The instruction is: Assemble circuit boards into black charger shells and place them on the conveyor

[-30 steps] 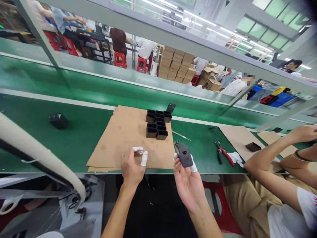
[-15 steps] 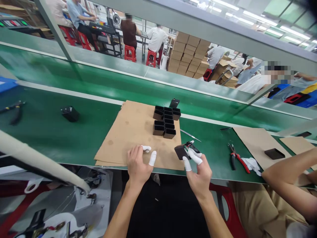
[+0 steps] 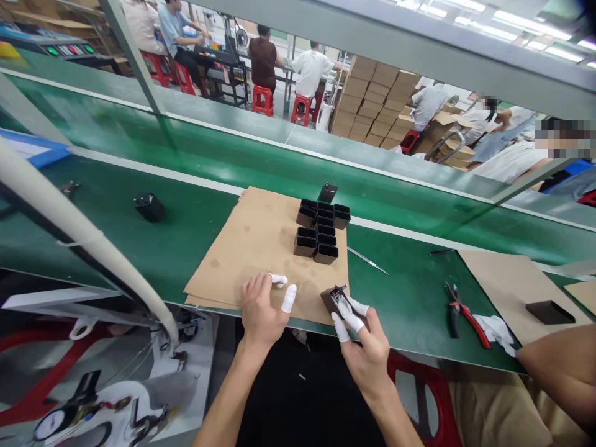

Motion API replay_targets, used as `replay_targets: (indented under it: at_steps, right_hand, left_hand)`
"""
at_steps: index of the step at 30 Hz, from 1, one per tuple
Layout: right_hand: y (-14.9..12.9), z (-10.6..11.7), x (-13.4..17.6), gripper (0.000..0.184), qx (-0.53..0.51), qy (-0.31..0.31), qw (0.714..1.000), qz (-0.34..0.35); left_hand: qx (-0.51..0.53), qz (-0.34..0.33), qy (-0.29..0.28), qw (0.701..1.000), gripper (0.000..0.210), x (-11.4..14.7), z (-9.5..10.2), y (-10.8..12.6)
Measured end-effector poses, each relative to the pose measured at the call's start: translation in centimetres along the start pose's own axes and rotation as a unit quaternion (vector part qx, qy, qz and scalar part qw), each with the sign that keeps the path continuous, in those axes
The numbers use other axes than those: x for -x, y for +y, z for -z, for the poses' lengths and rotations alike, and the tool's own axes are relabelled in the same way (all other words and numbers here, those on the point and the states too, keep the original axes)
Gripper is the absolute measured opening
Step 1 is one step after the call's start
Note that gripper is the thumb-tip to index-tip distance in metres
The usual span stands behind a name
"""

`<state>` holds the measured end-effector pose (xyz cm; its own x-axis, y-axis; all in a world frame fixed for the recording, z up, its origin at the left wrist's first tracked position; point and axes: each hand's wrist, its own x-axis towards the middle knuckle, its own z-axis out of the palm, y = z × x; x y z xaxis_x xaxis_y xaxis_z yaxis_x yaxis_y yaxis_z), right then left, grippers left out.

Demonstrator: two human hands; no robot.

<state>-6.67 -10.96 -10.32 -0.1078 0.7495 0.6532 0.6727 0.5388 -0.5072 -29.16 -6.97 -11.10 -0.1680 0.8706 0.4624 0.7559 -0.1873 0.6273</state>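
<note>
My right hand [image 3: 365, 341] has white finger covers on and grips a small black case [image 3: 329, 300] with light-coloured parts showing at its open end. The case is held over the near right corner of a cardboard sheet [image 3: 228, 248]. To its left, my left hand [image 3: 263, 310], also with white finger covers, rests at the sheet's near edge with thumb and fingers apart and nothing between them. Beyond both hands, several open-topped black cases [image 3: 305, 243] stand upright in a cluster on the cardboard. One more black case [image 3: 328, 192] stands behind them on the green bench.
A thin metal tool [image 3: 367, 261] lies right of the cardboard. Further right are red-handled pliers [image 3: 465, 313], a white cloth [image 3: 494, 329] and a co-worker's arm [image 3: 561, 366]. Another black case [image 3: 149, 207] stands on the left. A pale hose [image 3: 84, 236] crosses the left side.
My right hand has moved slightly left and down and turned the black case. My left hand keeps its place. The view has shifted, so the surroundings appear moved.
</note>
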Motion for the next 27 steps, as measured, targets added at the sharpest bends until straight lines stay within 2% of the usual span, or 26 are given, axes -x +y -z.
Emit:
replay_targets:
  at_steps: [3,6,10,14,18,22,27]
  right_hand:
    - [-0.02,-0.05,0.28,0.04,-0.012,-0.008,1.0,-0.009]
    - [-0.1,-0.04,0.38,0.045,-0.018,0.04,0.999,0.01]
    - [-0.15,-0.09,0.22,0.044,-0.035,-0.005,0.999,-0.008]
    - [-0.2,-0.23,0.15,0.05,-0.037,0.024,0.999,0.012]
    - [-0.44,-0.37,0.03,0.04,-0.046,-0.015,0.999,-0.006]
    - [-0.8,-0.25,0.05,0.048,-0.041,0.018,0.999,0.014]
    - [-0.84,-0.23,0.33,0.048,-0.042,-0.037,0.998,-0.011]
  left_hand:
    - [-0.002,0.005,0.003,1.0,0.022,0.02,-0.13,-0.12]
    - [-0.003,0.001,0.005,1.0,0.022,0.01,-0.13,0.04]
    - [-0.003,-0.002,0.01,1.0,0.019,-0.03,-0.07,0.37]
    - [-0.006,0.004,0.006,1.0,0.02,-0.02,-0.09,0.45]
    - [-0.012,0.001,0.011,1.0,0.022,0.08,-0.09,0.39]
    - [-0.002,0.002,0.008,1.0,0.021,0.17,-0.15,0.35]
    - [-0.007,-0.005,0.015,1.0,0.02,0.1,-0.23,0.4]
